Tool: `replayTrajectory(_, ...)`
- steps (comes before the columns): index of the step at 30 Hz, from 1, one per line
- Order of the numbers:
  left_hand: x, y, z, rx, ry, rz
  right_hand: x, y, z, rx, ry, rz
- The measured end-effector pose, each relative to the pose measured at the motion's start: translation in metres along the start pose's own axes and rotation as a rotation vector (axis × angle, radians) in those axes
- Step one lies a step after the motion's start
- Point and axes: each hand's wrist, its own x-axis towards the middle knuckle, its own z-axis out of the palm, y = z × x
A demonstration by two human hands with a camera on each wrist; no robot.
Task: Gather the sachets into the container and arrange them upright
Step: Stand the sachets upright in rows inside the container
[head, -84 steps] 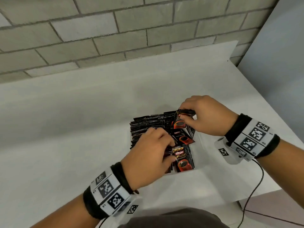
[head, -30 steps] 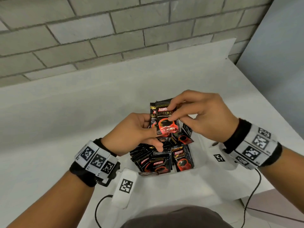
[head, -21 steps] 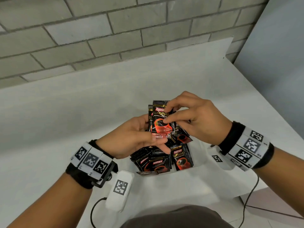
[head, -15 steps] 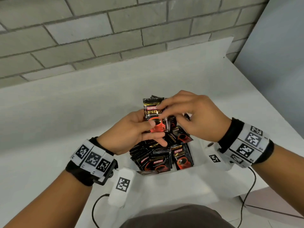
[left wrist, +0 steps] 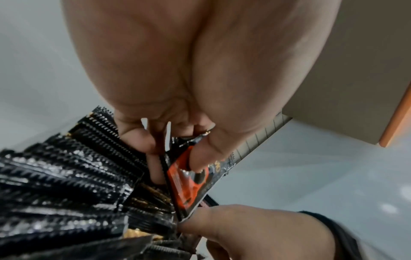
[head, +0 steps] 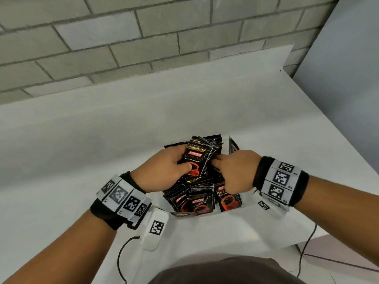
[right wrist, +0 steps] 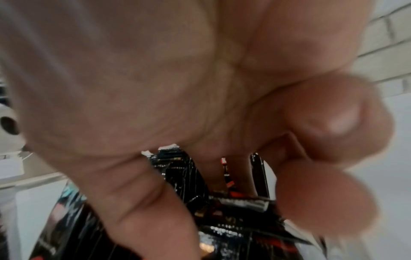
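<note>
Black and red coffee sachets (head: 202,203) fill a white container (head: 249,198) on the table, some upright in rows, some lying loose. My left hand (head: 182,160) grips a small stack of sachets (head: 194,160) above the container, thumb pressed on the front one (left wrist: 191,183) and fingers behind. My right hand (head: 215,160) reaches in just right of that stack with its fingers curled down among the loose sachets (right wrist: 235,202). Its thumb touches the lower corner of the held stack in the left wrist view. Whether it pinches a sachet is hidden.
The white table (head: 102,150) ends in a grey brick wall (head: 143,48) at the back. A grey panel (head: 348,78) stands on the right. Cables (head: 121,259) hang from both wristbands near the table's front edge.
Both hands have come down from chest height to the container. The right hand let go of the sachet it laid on the left hand's stack and dropped into the pile.
</note>
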Motion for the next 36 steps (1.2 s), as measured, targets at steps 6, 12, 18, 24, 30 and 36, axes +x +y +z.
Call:
replayTrajectory(6, 0.004, -0.003, -0.004, 0.038, 0.066, -0.025, -0.004, 0.002, -0.004, -0.018, -0.02, -0.021)
replayTrajectory(12, 0.004, -0.001, -0.004, 0.058, 0.077, -0.024, -0.008, 0.011, -0.004, 0.079, 0.013, 0.046)
replayTrajectory(18, 0.003, 0.008, -0.009, 0.022, 0.128, 0.019, -0.01, 0.018, 0.0, 0.147, 0.068, 0.012)
replayTrajectory(24, 0.007, 0.018, -0.014, 0.115, 0.113, 0.046, -0.033, 0.038, -0.025, 0.531, 0.321, -0.027)
replayTrajectory(30, 0.017, 0.044, -0.016, 0.291, 0.011, 0.144, -0.043, 0.035, -0.052, 1.089, 0.472, -0.144)
replayTrajectory(36, 0.02, 0.044, -0.012, 0.353, 0.148, 0.155, -0.03, 0.055, -0.048, 0.817, 0.617, -0.001)
